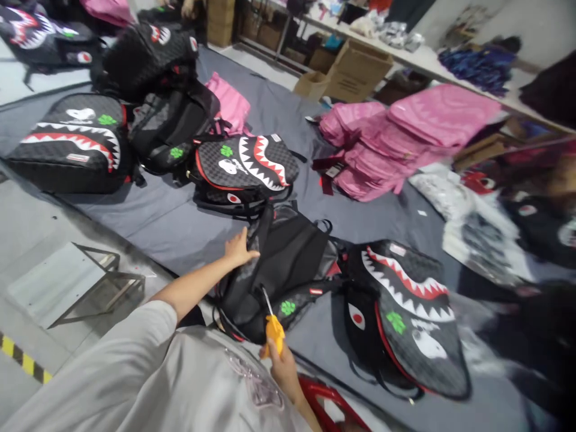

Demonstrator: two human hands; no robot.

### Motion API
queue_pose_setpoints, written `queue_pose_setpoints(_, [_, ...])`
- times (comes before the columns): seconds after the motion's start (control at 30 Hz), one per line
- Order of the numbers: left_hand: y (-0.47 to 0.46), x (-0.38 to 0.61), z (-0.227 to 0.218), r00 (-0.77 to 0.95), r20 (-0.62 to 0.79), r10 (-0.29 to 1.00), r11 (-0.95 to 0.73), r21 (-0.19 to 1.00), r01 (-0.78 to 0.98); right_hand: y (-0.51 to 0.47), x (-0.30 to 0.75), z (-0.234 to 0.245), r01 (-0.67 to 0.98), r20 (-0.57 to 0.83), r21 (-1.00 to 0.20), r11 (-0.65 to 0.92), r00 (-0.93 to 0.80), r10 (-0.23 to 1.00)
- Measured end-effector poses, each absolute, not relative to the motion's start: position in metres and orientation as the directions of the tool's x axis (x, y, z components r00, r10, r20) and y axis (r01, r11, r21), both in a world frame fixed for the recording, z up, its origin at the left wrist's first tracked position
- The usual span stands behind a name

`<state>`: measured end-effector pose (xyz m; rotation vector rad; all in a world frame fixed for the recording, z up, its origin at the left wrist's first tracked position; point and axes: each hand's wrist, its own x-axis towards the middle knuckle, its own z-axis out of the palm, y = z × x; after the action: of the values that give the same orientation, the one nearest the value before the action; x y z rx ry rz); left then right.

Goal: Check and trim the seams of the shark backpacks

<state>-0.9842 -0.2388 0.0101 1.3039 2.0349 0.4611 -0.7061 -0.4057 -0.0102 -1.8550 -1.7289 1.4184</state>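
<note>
A black backpack (288, 252) lies back side up in front of me, its straps and a green clover patch showing. My left hand (240, 249) is at its left edge, thumb and fingers spread, gripping nothing that I can see. In my right hand (282, 363) are scissors (273, 333) with yellow-orange handles. Their metal blades point up and away over the backpack's lower part, near a strap. The right fingers are wrapped round the handles and partly hidden. Just right of this backpack lies a shark-mouth backpack (407, 318), front side up.
Several dark backpacks (74, 144) lie along the grey cloth (148, 225) to the left. Stacked pink backpacks (405, 138) are at the back right, near clear plastic bags (472, 222). A stool (58, 285) stands left, a red plastic stool (330, 402) near my right arm. Behind is a cardboard box (360, 69).
</note>
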Motion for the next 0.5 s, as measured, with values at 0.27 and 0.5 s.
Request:
queue_pose_setpoints(0.27, [-0.317,-0.935,0.003,-0.258,-0.232,0.938,0.346,0.581,0.736,-0.355,-0.672,0.058,0.573,-0.494,-0.748,-0.334,-0.146,0.857])
queue_pose_setpoints(0.5, [-0.350,-0.952,0.018,-0.246,-0.231,0.941,0.325,0.822,0.468,-0.261,-0.661,0.099,0.509,-0.580,-0.776,-0.373,-0.343,0.739])
